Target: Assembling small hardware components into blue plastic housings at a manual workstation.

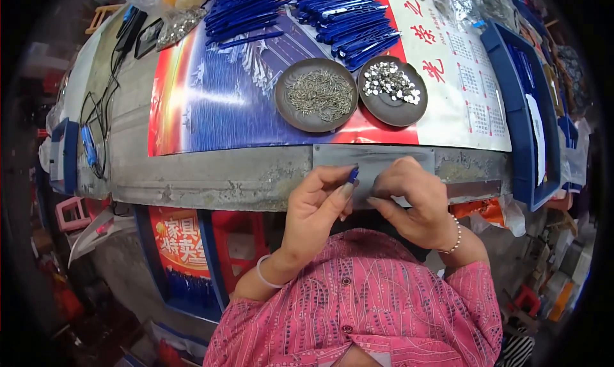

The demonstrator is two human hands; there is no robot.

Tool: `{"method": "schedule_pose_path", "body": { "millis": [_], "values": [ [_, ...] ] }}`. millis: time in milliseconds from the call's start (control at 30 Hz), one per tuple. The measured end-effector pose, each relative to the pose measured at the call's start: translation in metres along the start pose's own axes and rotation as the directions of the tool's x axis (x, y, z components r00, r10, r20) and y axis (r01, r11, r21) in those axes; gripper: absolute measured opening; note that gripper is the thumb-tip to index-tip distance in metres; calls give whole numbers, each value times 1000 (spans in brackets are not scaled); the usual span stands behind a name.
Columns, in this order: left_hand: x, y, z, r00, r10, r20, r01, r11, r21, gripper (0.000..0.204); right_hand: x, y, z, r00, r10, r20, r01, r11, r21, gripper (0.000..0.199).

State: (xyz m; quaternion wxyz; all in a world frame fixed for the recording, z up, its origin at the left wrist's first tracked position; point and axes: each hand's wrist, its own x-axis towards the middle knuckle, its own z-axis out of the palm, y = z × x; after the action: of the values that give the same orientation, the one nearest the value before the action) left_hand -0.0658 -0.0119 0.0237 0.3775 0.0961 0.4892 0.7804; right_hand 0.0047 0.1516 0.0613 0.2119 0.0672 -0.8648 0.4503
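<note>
My left hand (320, 204) is closed in a pinch around a slim blue plastic piece (353, 174), whose end shows between thumb and forefinger. Close by on its right, my right hand (416, 201) has its fingers curled, thumb near the forefinger; whatever it may hold is hidden. Both hands are over the table's front edge. Beyond them stand two dark round dishes: the left dish (281, 105) holds thin metal pieces (320, 95), like small springs or pins, and the right dish (400, 116) holds shiny silvery bits (390, 82).
Piles of long blue plastic sticks (243, 12) lie at the back on a printed poster (224, 127). A blue bin (511, 105) stands at the right. Dark cables (105, 111) run along the left side. Below the edge is another blue tray (150, 258), beside a red stool (240, 236).
</note>
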Motion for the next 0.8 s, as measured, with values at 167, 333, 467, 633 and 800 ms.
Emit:
{"method": "schedule_pose_path", "body": {
  "millis": [167, 333, 467, 633, 800],
  "values": [
    [-4, -6, 9, 1000, 8, 16, -7, 997, -80, 23, -3, 6, 15, 992, -61, -113, 59, 998, -20, 24],
    [-7, -12, 11, 998, 38, 45, -31, 987, -156, 23, -8, 9, 19, 979, -65, -196, 62, 998, -22, 24],
    [-7, -10, 15, 988, 118, 98, -103, 984, -144, 21, -11, 5, 14, 978, -17, -209, 39, 994, 102, 22],
    [-3, -2, 19, 995, 76, 61, -65, 984, -169, 23, -14, 1, 17, 973, -110, -203, 107, 994, -30, 21],
    [-5, -6, 20, 987, 90, 135, -66, 982, -175, 22, -14, 3, 16, 956, -85, -280, 84, 996, -15, 21]
  ]
}}
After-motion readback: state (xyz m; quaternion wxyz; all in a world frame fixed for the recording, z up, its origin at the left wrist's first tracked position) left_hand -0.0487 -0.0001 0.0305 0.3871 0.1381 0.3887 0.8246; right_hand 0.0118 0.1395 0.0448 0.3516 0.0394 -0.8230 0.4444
